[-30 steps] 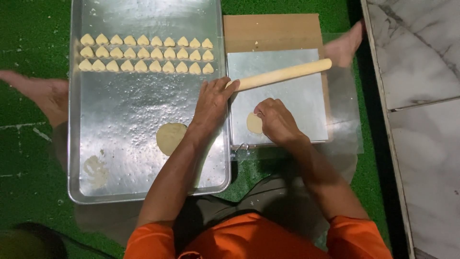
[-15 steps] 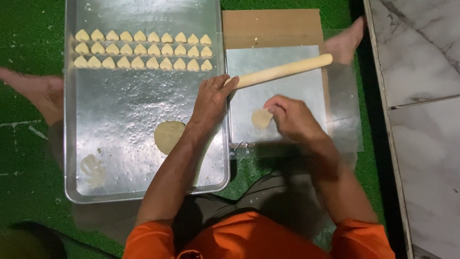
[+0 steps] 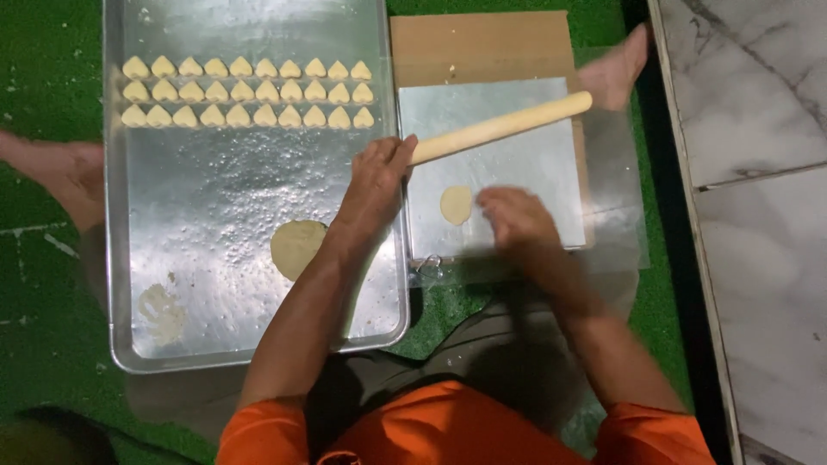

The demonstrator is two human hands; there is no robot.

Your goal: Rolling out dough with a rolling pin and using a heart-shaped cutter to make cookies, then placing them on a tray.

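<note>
left hand clamped on rolling pin, right hand blurred, fingers unclear, tray holding heart cookies

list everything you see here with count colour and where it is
tray: one, silver, on the green mat at left
heart cookies: three rows, pale yellow, top of the tray
dough lump: one, pale yellow, lower middle of the tray
dough smear: one, pale, tray's lower left corner
board: one, silver, right of the tray, on brown cardboard
dough disc: one, pale yellow, on the board
rolling pin: one, light wood, slanting across the board
mat: green, under everything
marble floor: white, far right
feet: two, bare, left edge and top right
left hand: grips the rolling pin's end
right hand: beside the dough disc, blurred
</note>
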